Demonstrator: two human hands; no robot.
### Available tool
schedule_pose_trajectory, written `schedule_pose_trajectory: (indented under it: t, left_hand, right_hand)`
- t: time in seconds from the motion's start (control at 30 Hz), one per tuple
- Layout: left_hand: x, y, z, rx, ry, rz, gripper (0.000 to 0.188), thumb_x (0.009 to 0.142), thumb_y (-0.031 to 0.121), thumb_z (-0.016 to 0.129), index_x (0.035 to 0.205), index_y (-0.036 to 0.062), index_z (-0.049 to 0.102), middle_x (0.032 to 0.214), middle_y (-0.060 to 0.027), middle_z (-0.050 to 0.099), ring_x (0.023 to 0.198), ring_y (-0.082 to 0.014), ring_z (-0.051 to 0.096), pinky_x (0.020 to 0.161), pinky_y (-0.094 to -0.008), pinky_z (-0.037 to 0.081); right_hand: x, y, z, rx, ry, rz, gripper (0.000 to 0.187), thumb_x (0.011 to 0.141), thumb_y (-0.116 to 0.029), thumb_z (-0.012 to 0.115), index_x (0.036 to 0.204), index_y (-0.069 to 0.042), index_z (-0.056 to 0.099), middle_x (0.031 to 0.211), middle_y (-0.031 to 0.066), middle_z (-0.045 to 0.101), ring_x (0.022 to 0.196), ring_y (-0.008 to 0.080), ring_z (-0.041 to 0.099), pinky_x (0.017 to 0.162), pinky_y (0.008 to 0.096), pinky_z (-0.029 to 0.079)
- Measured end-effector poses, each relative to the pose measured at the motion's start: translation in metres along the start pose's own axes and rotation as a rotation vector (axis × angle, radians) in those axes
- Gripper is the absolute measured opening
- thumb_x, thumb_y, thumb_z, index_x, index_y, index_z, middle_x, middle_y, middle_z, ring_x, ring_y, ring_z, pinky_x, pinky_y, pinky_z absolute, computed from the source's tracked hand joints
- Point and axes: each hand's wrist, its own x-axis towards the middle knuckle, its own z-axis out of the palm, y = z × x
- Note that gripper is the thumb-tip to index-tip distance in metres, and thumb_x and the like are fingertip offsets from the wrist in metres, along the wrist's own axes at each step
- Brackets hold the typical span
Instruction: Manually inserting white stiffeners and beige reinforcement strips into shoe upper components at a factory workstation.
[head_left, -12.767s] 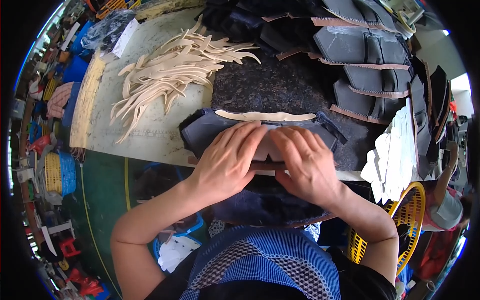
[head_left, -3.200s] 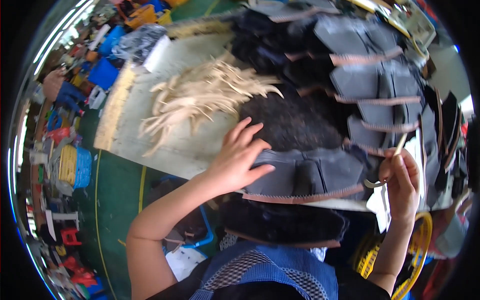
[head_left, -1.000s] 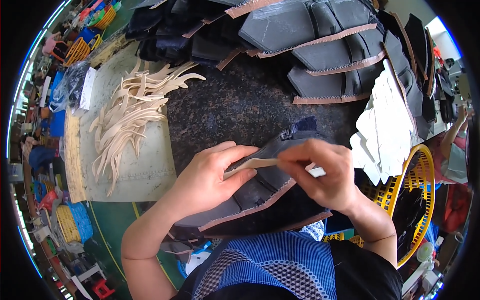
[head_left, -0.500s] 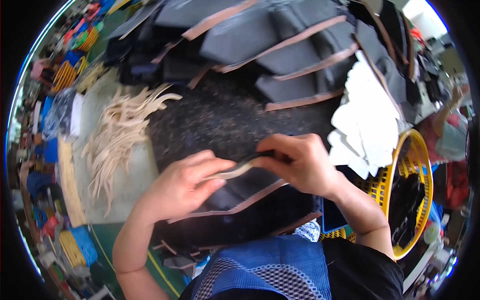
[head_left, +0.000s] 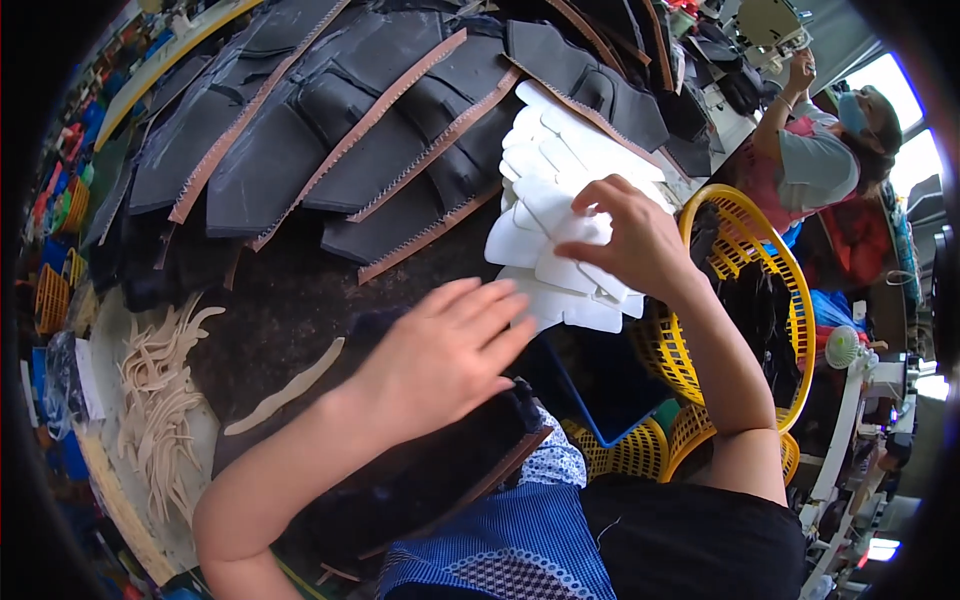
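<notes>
- White cut pieces (head_left: 565, 225) are fanned in an overlapping stack right of the frame's upper centre.
- Over this stack the right hand (head_left: 635, 235) is held with thumb and fingers curved and well apart; whether a piece is touched cannot be told.
- The left hand (head_left: 445, 350) is held near the middle of the frame, slightly blurred, its fingers extended and a little spread; what lies against its palm is hidden.
- Beneath the left hand, a dark fur panel (head_left: 420, 475) with a brown edge is seen at lower centre.
- A single cream strip (head_left: 285, 392) is laid just left of the left wrist, on a dark surface.
- More strips are heaped in a tangled pile (head_left: 160, 405) at the left.
- Grey panels (head_left: 380, 140) with brown zigzag-stitched edging are layered across the upper left and upper centre.
- A yellow basket (head_left: 803, 320), with dark material inside, is placed beside the right forearm.
- At the upper right, a co-worker (head_left: 815, 165) is seen with one arm raised near a beige machine (head_left: 770, 20).
</notes>
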Motion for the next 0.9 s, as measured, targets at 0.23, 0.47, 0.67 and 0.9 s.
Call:
schedule_pose_trajectory:
  t: [0.23,0.47,0.67,0.9]
  left_hand:
    - [0.033,-0.011,0.051,0.224,-0.079,-0.044,0.073,0.092,0.05,0.074,0.147,0.0051,0.057,0.161,-0.015,0.046,0.152,-0.0301,0.039,0.126,-0.048,0.03]
    - [0.03,-0.016,0.056,0.253,-0.05,-0.021,0.071,0.092,0.047,0.075,0.148,0.0074,0.057,0.162,-0.0138,0.046,0.152,-0.0296,0.04,0.126,-0.0484,0.03]
    - [0.033,-0.014,0.054,0.264,-0.051,-0.035,0.072,0.091,0.047,0.076,0.147,0.0066,0.057,0.162,-0.0132,0.046,0.152,-0.0309,0.04,0.126,-0.0482,0.03]
    - [0.044,-0.008,0.05,0.277,-0.036,-0.047,0.073,0.093,0.048,0.076,0.147,0.004,0.054,0.159,-0.0181,0.047,0.143,-0.0363,0.047,0.121,-0.0471,0.035]
  right_hand:
    - [-0.009,0.016,0.003,-0.061,-0.051,-0.162,0.054,0.078,-0.023,0.09,0.122,-0.008,0.062,0.124,0.013,0.062,0.115,0.0365,0.064,0.096,0.045,0.055]
    - [-0.021,0.029,0.001,-0.011,-0.045,-0.251,0.051,0.079,-0.014,0.085,0.125,-0.007,0.063,0.134,0.0141,0.062,0.122,0.0373,0.063,0.103,0.0452,0.055]
    - [-0.009,0.062,-0.005,0.23,-0.118,-0.284,0.027,0.089,-0.007,0.075,0.116,-0.001,0.071,0.134,0.0162,0.071,0.122,0.0337,0.069,0.104,0.0431,0.056]
    - [-0.009,0.083,-0.013,1.088,0.665,0.225,0.032,0.109,-0.029,0.061,0.117,0.001,0.07,0.1,0.0066,0.075,0.09,0.0131,0.072,0.079,0.0275,0.058]
